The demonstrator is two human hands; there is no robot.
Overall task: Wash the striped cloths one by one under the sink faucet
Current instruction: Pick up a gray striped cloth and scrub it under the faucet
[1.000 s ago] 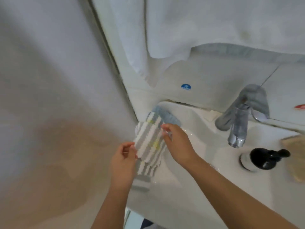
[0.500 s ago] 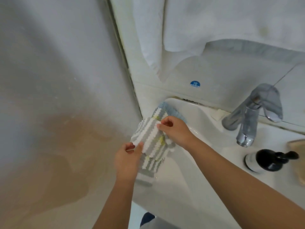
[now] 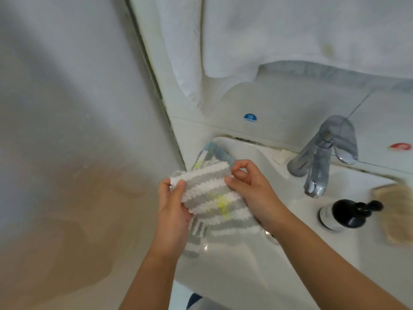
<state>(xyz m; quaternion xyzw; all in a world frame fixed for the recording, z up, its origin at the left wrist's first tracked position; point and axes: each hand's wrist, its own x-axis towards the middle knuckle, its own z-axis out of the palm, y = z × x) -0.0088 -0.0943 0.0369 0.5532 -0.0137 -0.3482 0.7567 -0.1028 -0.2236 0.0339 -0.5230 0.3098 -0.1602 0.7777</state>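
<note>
Both hands hold one striped cloth (image 3: 207, 193) over the sink (image 3: 234, 253), at nine o'clock of the faucet (image 3: 317, 171). The left hand (image 3: 174, 211) fingers grip its left edge; the right hand (image 3: 252, 193) fingers pinch its right edge.

White towels (image 3: 290, 34) are hanging against the wall above the basin, and a round blue sticker (image 3: 250, 117) is sitting on the tile just below them. A black pump bottle (image 3: 348, 214) is lying beside a tan sponge (image 3: 395, 211).
</note>
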